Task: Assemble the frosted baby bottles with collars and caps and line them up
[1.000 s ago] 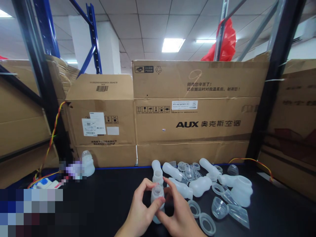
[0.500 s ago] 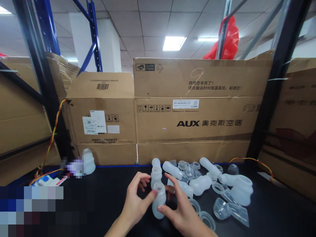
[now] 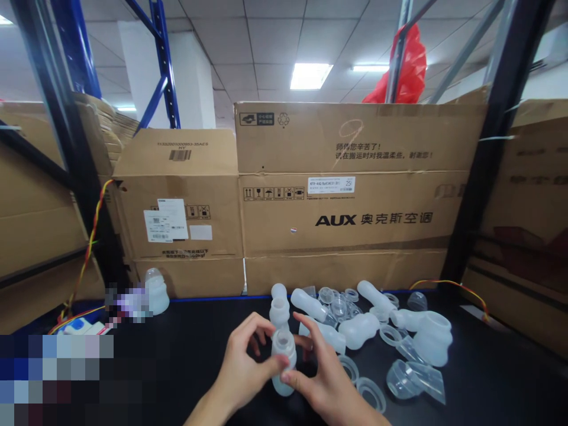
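A translucent white baby bottle (image 3: 284, 355) stands upright between my hands with its open neck facing up. My left hand (image 3: 251, 355) grips its left side, the thumb across the front. My right hand (image 3: 317, 370) holds the other side, thumb low on the body and index finger raised. Its remaining fingers are partly hidden behind the bottle. Just behind stands another open white bottle (image 3: 280, 312), with a further rounded white piece (image 3: 278, 291) beyond it. To the right of my right hand lie pale sealing rings (image 3: 370, 394) and a white bottle on its side (image 3: 359, 330).
Several bottles, rings and clear caps (image 3: 338, 306) are scattered at the right, with a clear spoon-shaped part (image 3: 426, 378) nearer. A capped bottle (image 3: 156, 291) stands far left. Cardboard boxes (image 3: 355, 236) wall the back of the black table (image 3: 199, 337); dark posts (image 3: 470, 195) flank it.
Both hands keep hold of the bottle. My left thumb has moved lower across its front. The view has shifted slightly; the scattered parts lie as before.
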A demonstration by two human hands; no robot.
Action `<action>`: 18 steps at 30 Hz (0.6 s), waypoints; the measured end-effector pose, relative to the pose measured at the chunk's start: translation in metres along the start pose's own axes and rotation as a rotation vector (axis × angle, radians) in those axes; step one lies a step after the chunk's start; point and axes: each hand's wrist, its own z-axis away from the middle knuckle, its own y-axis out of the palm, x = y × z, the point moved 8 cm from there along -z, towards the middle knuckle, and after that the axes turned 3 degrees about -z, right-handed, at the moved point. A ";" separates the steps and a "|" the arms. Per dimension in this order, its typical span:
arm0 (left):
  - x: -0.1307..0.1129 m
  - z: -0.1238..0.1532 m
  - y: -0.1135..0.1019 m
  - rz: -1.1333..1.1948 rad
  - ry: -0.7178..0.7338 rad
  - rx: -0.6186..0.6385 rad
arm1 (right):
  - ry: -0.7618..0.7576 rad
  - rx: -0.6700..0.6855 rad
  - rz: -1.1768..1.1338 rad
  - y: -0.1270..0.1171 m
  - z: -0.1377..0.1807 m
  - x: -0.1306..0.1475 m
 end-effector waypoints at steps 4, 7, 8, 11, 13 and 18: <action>-0.004 0.006 0.018 0.113 -0.110 0.110 | 0.011 0.057 -0.078 0.003 0.001 0.005; -0.006 0.006 0.022 0.228 -0.073 0.240 | 0.043 0.140 -0.180 0.003 0.003 0.009; -0.005 0.007 0.022 0.263 -0.065 0.270 | 0.059 0.183 -0.236 0.004 0.003 0.009; -0.004 0.010 0.023 0.333 -0.066 0.324 | 0.122 0.340 -0.419 0.010 0.006 0.006; -0.007 0.013 0.026 0.342 -0.051 0.367 | 0.178 0.410 -0.501 0.014 0.009 0.001; -0.007 0.018 0.028 0.313 -0.027 0.414 | 0.182 0.424 -0.464 0.010 0.005 0.000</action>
